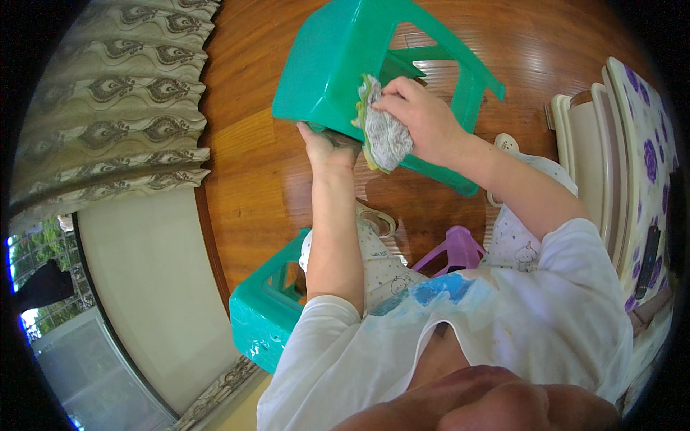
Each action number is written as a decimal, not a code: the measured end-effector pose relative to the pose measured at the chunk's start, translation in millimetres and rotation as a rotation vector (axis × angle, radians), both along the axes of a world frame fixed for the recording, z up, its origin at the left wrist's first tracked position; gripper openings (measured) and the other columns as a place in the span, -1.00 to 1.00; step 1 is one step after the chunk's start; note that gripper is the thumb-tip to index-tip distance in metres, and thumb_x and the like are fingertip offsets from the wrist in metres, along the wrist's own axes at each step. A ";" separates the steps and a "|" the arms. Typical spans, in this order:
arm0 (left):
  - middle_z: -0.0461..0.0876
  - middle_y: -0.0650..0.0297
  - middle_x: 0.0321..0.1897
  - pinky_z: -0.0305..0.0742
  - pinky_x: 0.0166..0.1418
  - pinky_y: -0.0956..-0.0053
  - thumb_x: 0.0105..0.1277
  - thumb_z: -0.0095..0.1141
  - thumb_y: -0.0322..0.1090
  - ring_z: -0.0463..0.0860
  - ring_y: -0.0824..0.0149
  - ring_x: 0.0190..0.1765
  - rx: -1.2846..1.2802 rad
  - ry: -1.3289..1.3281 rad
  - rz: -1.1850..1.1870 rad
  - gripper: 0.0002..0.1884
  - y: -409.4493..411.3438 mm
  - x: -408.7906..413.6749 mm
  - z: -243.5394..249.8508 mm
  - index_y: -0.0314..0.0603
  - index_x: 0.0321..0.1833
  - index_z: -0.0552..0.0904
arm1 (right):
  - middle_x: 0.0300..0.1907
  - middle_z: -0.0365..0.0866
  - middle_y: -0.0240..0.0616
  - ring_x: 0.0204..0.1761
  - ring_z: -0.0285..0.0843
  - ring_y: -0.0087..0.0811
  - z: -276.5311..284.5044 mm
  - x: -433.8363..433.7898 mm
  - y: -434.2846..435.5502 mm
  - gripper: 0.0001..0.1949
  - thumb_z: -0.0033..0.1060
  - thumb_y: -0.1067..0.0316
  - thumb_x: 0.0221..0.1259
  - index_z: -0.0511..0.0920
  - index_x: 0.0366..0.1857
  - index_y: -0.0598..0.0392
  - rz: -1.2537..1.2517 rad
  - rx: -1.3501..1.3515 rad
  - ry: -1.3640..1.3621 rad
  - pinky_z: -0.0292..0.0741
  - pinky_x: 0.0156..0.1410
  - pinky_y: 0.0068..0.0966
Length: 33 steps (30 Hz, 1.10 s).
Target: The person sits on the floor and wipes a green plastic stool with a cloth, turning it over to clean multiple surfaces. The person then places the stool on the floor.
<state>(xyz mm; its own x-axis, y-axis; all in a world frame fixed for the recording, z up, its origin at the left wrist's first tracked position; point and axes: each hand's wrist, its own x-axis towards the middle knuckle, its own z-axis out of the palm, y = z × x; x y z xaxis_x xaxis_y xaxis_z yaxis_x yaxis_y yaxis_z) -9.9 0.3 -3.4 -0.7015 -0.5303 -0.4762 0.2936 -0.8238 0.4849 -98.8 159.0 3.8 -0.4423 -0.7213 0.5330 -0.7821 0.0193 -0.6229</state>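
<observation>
A green plastic stool [329, 64] is tipped on its side in front of me, its seat facing left and its legs pointing right. My left hand [331, 148] grips the stool at the near side of its seat; some fingers are hidden beneath the plastic. In my right hand [418, 116] is a crumpled grey cloth [388, 134] with a green and yellow edge. The cloth lies against the stool's near side, close to the seat edge and right of my left hand.
A second green stool [264, 318] stands by my left side, and a purple plastic stool [458, 250] is between my legs. At right is a cream table [652, 156] with a flowered top bearing a remote control [648, 261]. Patterned curtains [135, 91] hang at left above wooden flooring [248, 178].
</observation>
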 end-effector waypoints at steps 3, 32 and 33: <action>0.32 0.11 0.42 0.12 0.50 -0.11 0.50 -0.45 0.24 0.28 0.02 0.44 0.168 0.067 0.055 -0.35 -19.8 3.9 -5.8 -0.06 0.40 0.35 | -0.12 0.48 -0.22 0.01 0.50 -0.17 -4.7 -1.0 9.4 -0.72 0.30 0.41 -0.02 0.59 -0.16 0.02 0.055 0.186 -0.003 0.54 0.00 -0.28; 0.27 0.11 0.42 0.11 0.47 -0.18 0.53 -0.49 0.15 0.26 0.00 0.43 0.301 0.077 0.198 -0.40 -31.9 14.2 -6.3 -0.05 0.40 0.34 | 0.23 0.41 -0.17 0.28 0.33 -0.08 -26.4 -22.7 46.0 -0.77 0.14 0.47 0.06 0.59 -0.17 -0.02 -0.012 0.328 0.147 0.43 0.24 -0.24; 0.28 0.12 0.42 0.13 0.46 -0.18 0.53 -0.46 0.13 0.26 0.00 0.42 0.305 0.096 0.180 -0.42 -34.5 14.7 -7.7 -0.05 0.40 0.35 | 0.23 0.41 -0.18 0.28 0.33 -0.08 -26.4 -29.5 53.0 -0.79 0.14 0.47 0.05 0.60 -0.21 -0.02 -0.015 0.360 0.136 0.43 0.24 -0.24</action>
